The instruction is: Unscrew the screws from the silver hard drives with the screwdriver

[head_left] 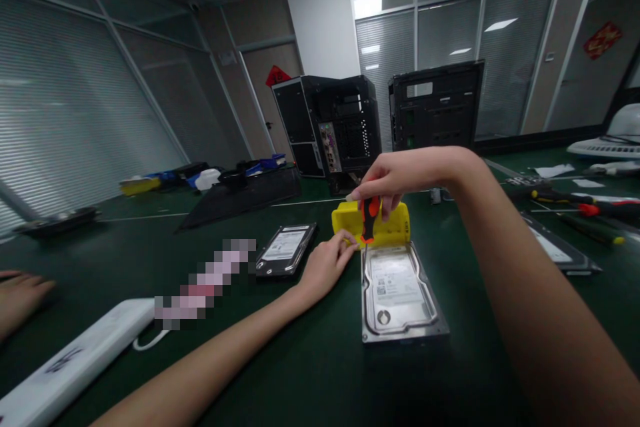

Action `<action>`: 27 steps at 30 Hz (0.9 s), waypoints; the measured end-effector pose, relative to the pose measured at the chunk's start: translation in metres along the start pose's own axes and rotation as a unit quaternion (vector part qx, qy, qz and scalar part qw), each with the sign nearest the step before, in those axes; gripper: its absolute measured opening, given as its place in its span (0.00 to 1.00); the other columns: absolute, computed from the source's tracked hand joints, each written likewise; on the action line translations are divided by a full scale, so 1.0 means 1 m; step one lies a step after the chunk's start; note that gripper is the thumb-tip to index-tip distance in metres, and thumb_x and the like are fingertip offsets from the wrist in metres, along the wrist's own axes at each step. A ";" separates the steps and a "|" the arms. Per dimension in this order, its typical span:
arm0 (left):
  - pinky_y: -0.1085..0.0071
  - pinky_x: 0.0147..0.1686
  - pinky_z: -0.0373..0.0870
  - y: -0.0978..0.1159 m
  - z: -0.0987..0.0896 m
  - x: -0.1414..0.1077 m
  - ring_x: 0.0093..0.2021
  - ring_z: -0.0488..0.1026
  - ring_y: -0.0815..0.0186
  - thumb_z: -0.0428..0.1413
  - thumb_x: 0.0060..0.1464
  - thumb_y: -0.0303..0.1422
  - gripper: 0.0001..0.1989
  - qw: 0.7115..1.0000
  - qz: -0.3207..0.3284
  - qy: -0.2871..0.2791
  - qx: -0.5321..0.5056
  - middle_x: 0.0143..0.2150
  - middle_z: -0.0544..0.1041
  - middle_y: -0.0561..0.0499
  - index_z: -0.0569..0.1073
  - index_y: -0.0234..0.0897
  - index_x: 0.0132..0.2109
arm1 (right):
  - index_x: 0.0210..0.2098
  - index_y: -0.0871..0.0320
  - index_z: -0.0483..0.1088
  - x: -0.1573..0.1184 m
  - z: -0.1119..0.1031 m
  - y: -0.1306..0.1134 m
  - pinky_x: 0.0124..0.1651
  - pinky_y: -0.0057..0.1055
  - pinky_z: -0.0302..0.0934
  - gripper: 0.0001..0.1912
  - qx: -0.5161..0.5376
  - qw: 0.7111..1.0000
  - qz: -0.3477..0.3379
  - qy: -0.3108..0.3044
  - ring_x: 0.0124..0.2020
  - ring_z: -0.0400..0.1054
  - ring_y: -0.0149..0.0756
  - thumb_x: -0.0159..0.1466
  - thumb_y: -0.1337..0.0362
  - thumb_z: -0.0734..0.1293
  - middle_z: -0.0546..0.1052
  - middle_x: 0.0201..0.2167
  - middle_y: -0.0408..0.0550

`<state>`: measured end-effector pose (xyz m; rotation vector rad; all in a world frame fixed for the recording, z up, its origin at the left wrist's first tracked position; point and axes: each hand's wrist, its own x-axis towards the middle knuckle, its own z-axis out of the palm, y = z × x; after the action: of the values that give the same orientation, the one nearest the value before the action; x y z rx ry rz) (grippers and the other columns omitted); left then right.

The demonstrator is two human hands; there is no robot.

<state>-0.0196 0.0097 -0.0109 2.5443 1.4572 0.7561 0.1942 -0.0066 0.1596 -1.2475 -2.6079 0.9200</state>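
A silver hard drive (400,290) with a white label lies flat on the green tabletop. My right hand (387,177) grips an orange-and-black screwdriver (369,220) from above, held upright. Its tip meets the far left corner of the hard drive, though exactly what it touches is too small to make out. Bent and close together, the fingers of my left hand (330,261) press at that same corner. Right behind the drive stands a yellow plastic case (345,221), close to both hands. A second, black-edged hard drive (286,250) rests left of my left hand.
Two black computer cases (345,127) (435,107) stand at the back. A white power strip (75,360) lies front left, near another person's hand (23,297). At right are another drive (560,247), pliers (565,197) and a white helmet (613,133). A dark panel (245,193) lies back left.
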 end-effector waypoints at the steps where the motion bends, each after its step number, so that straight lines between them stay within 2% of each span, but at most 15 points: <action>1: 0.75 0.25 0.57 -0.001 0.000 0.002 0.23 0.62 0.70 0.46 0.59 0.39 0.11 0.999 0.006 0.003 -0.038 0.22 0.62 0.57 0.66 0.35 0.39 | 0.40 0.62 0.73 0.000 0.000 0.000 0.38 0.25 0.65 0.27 -0.001 1.000 -0.001 0.000 0.37 0.72 0.33 0.54 0.45 0.63 0.77 0.36 0.50; 6: 0.77 0.24 0.53 -0.008 0.005 0.008 0.22 0.56 0.72 0.48 0.57 0.41 0.14 0.987 0.003 -0.039 -0.159 0.22 0.58 0.58 0.67 0.33 0.40 | 0.42 0.61 0.71 0.005 0.003 -0.002 0.38 0.25 0.66 0.25 0.024 1.000 -0.011 -0.009 0.36 0.72 0.33 0.55 0.47 0.63 0.77 0.35 0.50; 15: 0.77 0.23 0.50 -0.018 0.011 0.011 0.22 0.53 0.73 0.49 0.56 0.40 0.15 0.982 -0.008 -0.063 -0.179 0.22 0.56 0.58 0.69 0.32 0.40 | 0.45 0.60 0.69 0.010 0.007 -0.005 0.41 0.25 0.66 0.25 0.053 0.998 -0.010 -0.015 0.37 0.72 0.32 0.56 0.48 0.63 0.77 0.37 0.49; 27: 0.75 0.26 0.59 -0.011 0.007 0.013 0.28 0.66 0.68 0.49 0.55 0.38 0.15 0.981 -0.030 -0.061 -0.183 0.27 0.71 0.51 0.72 0.31 0.40 | 0.42 0.61 0.70 0.009 0.008 -0.005 0.39 0.25 0.67 0.26 0.048 0.999 -0.020 -0.007 0.35 0.72 0.32 0.56 0.46 0.61 0.77 0.33 0.49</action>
<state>-0.0198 0.0276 -0.0159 2.2189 1.2198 0.7640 0.1821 -0.0059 0.1540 -1.1645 -2.5555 1.0368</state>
